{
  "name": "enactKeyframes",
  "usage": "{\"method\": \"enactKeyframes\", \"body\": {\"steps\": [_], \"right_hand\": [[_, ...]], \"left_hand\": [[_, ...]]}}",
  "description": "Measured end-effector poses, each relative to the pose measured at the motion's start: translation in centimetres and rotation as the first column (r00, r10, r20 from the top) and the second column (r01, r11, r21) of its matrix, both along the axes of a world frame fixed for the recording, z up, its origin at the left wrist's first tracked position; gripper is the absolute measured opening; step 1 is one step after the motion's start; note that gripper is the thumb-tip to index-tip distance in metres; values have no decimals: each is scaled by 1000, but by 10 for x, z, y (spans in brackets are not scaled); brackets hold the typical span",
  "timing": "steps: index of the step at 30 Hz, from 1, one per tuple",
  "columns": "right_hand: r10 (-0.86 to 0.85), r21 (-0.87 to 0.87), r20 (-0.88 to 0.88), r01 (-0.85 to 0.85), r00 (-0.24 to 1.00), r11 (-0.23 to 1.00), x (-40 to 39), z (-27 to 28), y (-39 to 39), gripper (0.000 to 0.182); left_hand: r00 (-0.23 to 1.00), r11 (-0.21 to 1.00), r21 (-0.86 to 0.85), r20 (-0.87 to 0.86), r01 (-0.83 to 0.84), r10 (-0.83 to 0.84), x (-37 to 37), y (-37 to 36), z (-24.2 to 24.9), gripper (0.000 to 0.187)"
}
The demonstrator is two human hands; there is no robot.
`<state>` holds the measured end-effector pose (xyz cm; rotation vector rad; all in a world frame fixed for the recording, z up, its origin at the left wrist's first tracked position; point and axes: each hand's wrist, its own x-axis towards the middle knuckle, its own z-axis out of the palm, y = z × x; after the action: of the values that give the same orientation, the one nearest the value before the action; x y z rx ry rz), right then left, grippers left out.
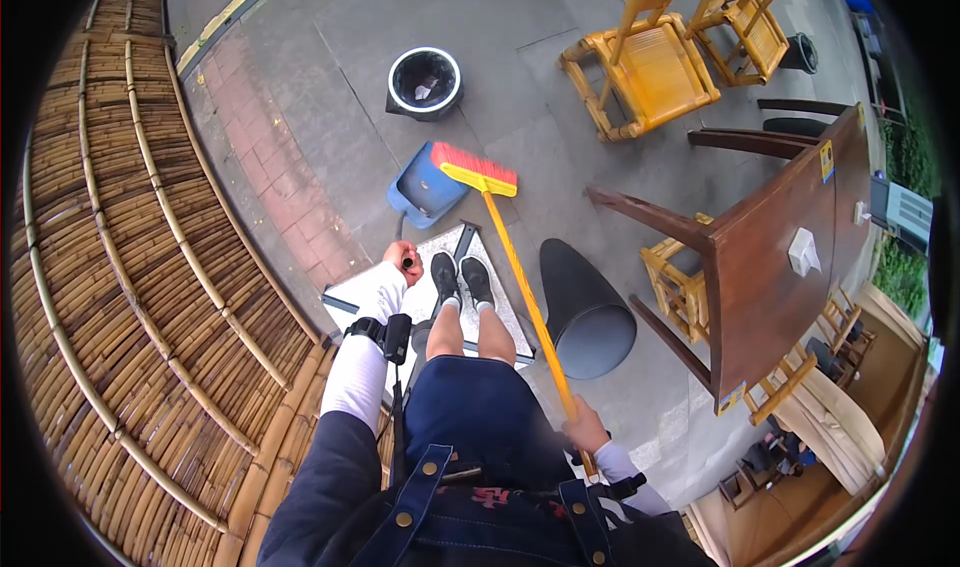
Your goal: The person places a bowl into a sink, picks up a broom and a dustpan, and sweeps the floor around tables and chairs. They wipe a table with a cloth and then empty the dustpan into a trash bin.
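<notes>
My left hand (404, 261) is closed round the dark end of the handle of a blue dustpan (430, 189), which lies on the grey paving. My right hand (586, 428) grips the yellow handle of a broom (523, 285) near its lower end in view. The broom's head, yellow with red bristles, rests at the right edge of the dustpan. Whether any dirt lies in the pan is too small to tell.
A black bin (424, 83) with a white rim stands beyond the dustpan. Bamboo chairs (655, 77) and a brown table (775, 257) are on the right. A dark cylindrical stool (590, 317) is beside the broom. A bamboo wall (130, 267) runs along the left.
</notes>
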<state>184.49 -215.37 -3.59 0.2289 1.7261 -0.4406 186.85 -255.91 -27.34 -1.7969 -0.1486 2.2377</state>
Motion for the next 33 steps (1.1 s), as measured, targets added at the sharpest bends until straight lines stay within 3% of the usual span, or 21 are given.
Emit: {"method": "enactKeyframes", "body": {"steps": [3,8,10,12,15,20,22,24,29,31,33], "right_hand": [[-147,14,-117,149,982,989,-22,-4,-1,34],[-225,33,-110,230,968,973,-52,-84,-22,38],[-344,23,42,343,938,939,-30,-101,-46,38],[-410,-8,141,415,901,910,-2,-76,-81,36],[-484,-29,384,534,786,845,16,-43,-106,33],[-508,-68,622,687,597,724,-11,9,-100,30],[-514,-64,621,692,592,719,-10,24,-85,29],[-478,-125,473,593,740,796,-3,35,-73,32],[-352,-40,259,374,900,927,-12,1,-75,38],[-384,-55,325,422,865,905,2,-17,-94,37],[-390,-90,432,468,814,879,12,-22,-117,36]], "left_hand": [[991,991,-6,7,135,-135,29,-17,18,26],[895,886,-136,117,444,-431,37,-43,14,23],[853,837,-167,151,521,-500,26,-53,6,23],[800,799,-138,259,585,-541,10,-56,-1,14],[760,751,-136,208,646,-616,2,-51,-18,21],[793,768,-200,178,608,-582,8,-49,-3,21],[805,779,-203,187,593,-564,17,-53,5,21],[822,799,-198,185,568,-539,38,-63,11,21],[802,780,-197,232,594,-551,75,-78,23,19],[790,784,-171,291,597,-539,81,-79,14,19],[828,818,-154,206,554,-522,79,-77,6,18]]}}
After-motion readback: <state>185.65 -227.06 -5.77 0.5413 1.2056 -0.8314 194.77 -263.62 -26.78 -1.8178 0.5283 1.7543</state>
